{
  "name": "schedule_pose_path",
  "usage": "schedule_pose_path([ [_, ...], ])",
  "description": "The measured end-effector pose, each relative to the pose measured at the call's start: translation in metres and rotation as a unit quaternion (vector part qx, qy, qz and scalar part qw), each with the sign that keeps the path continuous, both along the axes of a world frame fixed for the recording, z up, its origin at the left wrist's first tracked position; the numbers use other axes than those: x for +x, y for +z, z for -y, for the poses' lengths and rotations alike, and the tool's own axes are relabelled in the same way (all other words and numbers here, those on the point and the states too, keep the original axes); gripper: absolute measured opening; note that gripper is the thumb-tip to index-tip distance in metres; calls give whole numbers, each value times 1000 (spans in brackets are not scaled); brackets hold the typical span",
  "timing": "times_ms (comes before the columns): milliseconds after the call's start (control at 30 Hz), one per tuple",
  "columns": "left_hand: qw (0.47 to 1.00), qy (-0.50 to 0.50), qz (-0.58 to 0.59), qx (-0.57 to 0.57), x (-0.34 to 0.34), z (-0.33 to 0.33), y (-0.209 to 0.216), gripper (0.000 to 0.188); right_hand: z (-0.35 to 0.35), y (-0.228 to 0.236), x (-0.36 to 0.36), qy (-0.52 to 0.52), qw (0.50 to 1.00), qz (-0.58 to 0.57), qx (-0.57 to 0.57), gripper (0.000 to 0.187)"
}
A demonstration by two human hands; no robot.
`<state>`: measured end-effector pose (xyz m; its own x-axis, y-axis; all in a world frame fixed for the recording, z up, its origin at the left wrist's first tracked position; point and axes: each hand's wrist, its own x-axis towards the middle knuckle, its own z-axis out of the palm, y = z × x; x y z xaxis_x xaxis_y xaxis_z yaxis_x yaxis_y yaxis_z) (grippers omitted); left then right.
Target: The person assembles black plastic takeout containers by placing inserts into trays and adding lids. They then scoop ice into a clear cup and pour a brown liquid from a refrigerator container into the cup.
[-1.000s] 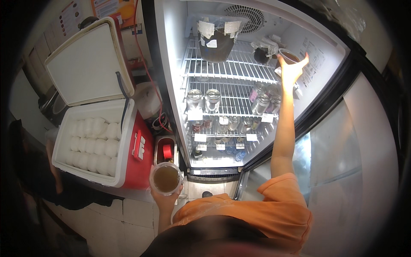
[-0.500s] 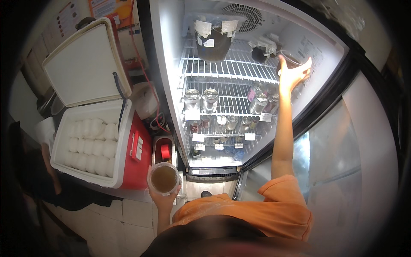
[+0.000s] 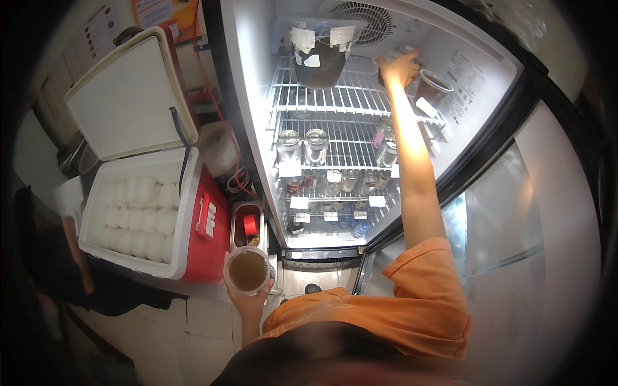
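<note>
My left hand (image 3: 248, 299) is closed around a clear plastic cup of brown liquid (image 3: 248, 270), held upright low in front of the fridge. On the top fridge shelf, my right hand (image 3: 400, 69) reaches over a dark container with crumpled clear plastic (image 3: 381, 78). The fingers curl about its top and hide most of it. Just right of that hand stands a second clear cup with dark brown contents (image 3: 432, 89), a white label on its side. A large dark tub (image 3: 320, 67) with pieces of white tape sits further left on the same shelf.
Lower wire shelves (image 3: 344, 168) carry several cans and bottles. The fridge door (image 3: 496, 212) is swung wide to the right. On the left, a red and white cooler (image 3: 209, 225) with its lid up holds rows of round white packets. A metal tray (image 3: 248, 215) lies beside it.
My right hand has let go of the cup at the shelf's right side and moved left onto the plastic-covered dark container. The left hand still holds its cup, nearly unmoved.
</note>
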<state>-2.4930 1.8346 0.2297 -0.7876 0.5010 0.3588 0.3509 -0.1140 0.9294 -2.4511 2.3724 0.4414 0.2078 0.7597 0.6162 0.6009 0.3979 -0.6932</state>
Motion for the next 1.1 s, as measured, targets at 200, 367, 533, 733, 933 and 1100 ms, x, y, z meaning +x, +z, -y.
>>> schedule_pose_path([
  [200,1000,1,26,14,1,5,-5,102,11,10,8,41,997,-64,-5,114],
  [367,1000,1,4,0,0,6,0,103,53,22,11,88,987,-107,78,111],
  [533,1000,4,29,10,2,4,2,103,117,23,28,205,961,-159,100,104],
  [733,1000,5,16,-6,3,7,1,103,194,-6,41,315,920,-192,131,94],
  [933,999,9,33,-4,6,8,0,102,244,-46,43,335,910,-166,178,101],
  [1100,999,34,9,13,6,6,-4,102,265,-69,46,335,909,-109,223,111],
])
